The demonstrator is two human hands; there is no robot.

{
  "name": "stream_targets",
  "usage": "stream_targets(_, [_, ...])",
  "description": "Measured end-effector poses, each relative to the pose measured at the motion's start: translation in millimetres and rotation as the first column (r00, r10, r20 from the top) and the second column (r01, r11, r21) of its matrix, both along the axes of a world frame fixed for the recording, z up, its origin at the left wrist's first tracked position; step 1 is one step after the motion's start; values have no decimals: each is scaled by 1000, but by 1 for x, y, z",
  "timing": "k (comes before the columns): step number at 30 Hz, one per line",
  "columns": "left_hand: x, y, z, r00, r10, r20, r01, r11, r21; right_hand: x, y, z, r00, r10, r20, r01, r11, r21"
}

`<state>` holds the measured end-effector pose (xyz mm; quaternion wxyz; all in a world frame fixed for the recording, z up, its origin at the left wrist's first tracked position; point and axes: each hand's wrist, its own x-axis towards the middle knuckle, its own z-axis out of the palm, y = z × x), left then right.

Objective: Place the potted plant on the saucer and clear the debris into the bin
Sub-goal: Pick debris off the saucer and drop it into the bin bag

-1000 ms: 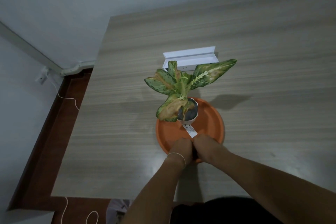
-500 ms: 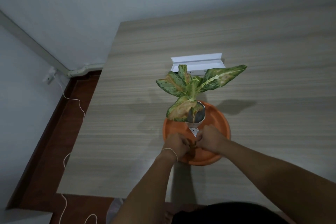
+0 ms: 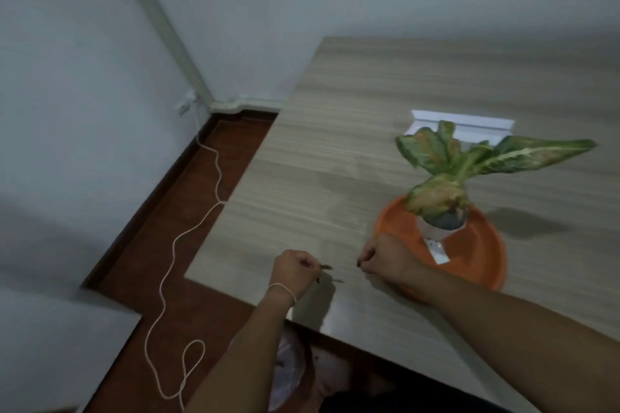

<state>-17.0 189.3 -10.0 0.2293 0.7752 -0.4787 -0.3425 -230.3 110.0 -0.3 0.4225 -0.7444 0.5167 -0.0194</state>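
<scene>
On the orange saucer (image 3: 483, 256) the potted plant (image 3: 446, 178) already stands upright, its white pot (image 3: 439, 230) set toward the saucer's far-left part, so the first half of your job looks done. What remains is the debris. Your left hand (image 3: 295, 270) is closed in a pinch on a small dark scrap of debris (image 3: 326, 266), held just above the tabletop (image 3: 335, 144) near its front edge. Your right hand (image 3: 385, 256) is curled narrow at the saucer's near-left rim — it seems to pinch something tiny and dark at the fingertips, though that is too small to be sure of. Another thin sliver (image 3: 338, 281) lies near the left hand's scrap (it may be only its shadow).

Below the tabletop's front edge, under your left forearm, you can see part of a bin (image 3: 288, 369) with a pale liner — most of it is hidden by your arm.

My reading is that you are in the clearing step, with bits in hand and not yet dropped. The next move calls for carrying both hands back over the edge and letting go right above the bin's mouth. Keep the pinch firm on the way, since such light scraps could slip to the floor (image 3: 174, 228), where a white cord (image 3: 188, 245) trails.
</scene>
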Motion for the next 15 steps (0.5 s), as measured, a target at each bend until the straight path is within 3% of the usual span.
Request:
stream_targets(8, [128, 126, 8, 912, 408, -43, -410, 911, -52, 164, 58, 6, 963, 258, 70, -259, 966, 5])
stream_targets(15, [182, 220, -3, 785, 616, -64, -619, 785, -42, 272, 134, -1, 850, 522, 76, -521, 853, -32])
